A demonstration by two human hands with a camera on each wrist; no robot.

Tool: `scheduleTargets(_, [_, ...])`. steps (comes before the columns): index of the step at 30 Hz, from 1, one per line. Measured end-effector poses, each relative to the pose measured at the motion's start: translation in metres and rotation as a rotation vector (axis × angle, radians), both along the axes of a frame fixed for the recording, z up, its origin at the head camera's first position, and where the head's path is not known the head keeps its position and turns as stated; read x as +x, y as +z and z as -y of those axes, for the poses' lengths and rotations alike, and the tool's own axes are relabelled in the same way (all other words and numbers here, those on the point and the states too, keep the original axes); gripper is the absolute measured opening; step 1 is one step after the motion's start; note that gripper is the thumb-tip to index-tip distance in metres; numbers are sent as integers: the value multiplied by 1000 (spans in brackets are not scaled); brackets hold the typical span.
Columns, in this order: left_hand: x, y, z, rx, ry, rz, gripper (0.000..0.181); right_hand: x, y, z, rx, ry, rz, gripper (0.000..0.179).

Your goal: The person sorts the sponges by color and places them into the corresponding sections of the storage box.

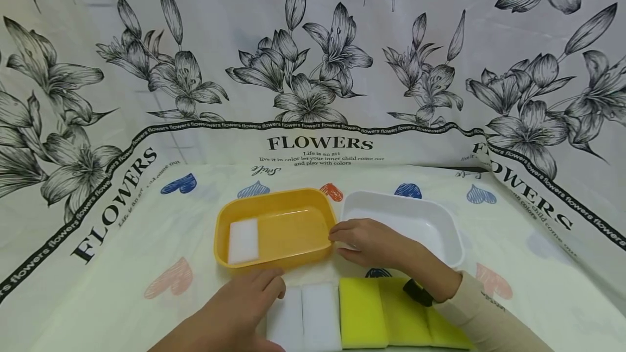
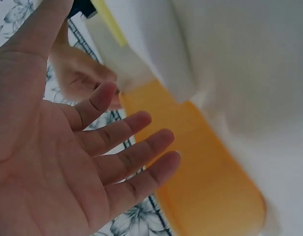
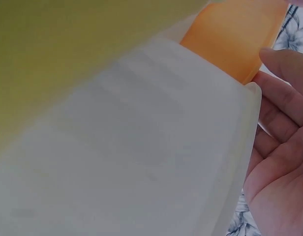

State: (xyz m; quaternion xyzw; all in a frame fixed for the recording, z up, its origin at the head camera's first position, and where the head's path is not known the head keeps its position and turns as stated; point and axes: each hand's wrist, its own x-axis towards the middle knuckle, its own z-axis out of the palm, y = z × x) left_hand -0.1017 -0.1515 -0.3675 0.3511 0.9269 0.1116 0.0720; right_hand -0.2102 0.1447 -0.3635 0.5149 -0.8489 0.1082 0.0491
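My right hand [image 1: 371, 240] is at the right end of an orange-yellow plastic tray [image 1: 293, 261], thumb and fingers bent about its rim. In the right wrist view the thumb and fingertips lie at the corner of the orange tray [image 3: 235, 37]. A white sponge block [image 1: 243, 240] lies in the tray's left part. My left hand [image 1: 244, 300] hovers before the tray's front edge, partly over the white blocks; its palm and spread fingers show in the left wrist view, holding nothing.
A white plastic tray [image 1: 452, 232] stands right of the orange one, partly behind my right hand. Along the near side lie two white sponge blocks [image 1: 321, 316] and several yellow sponge blocks [image 1: 363, 314], partly under my right forearm. A flower-printed cloth [image 1: 313, 31] hangs behind.
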Motion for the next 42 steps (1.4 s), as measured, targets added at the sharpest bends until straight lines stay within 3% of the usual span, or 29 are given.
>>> scheduleTargets(5, [3, -12, -4, -36, -15, -5, 79, 0, -2, 0, 10, -5, -2, 28])
scheduleTargets(15, [4, -21, -9, -86, -35, 5, 74, -2, -1, -1, 6, 12, -35, 29])
scheduleTargets(23, [8, -32, -11, -113, -67, -86, 70, -2, 0, 0, 12, 0, -19, 29])
scheduleTargets(28, [8, -34, -12, -120, -78, -115, 69, 0, 0, 1, 22, -12, -2, 29])
scheduleTargets(36, [6, -31, -12, -131, -56, -31, 68, 0, -2, 0, 17, -10, -7, 29])
scheduleTargets(42, [6, -30, -11, -109, -71, -71, 68, 0, -2, -1, 14, -12, -13, 28])
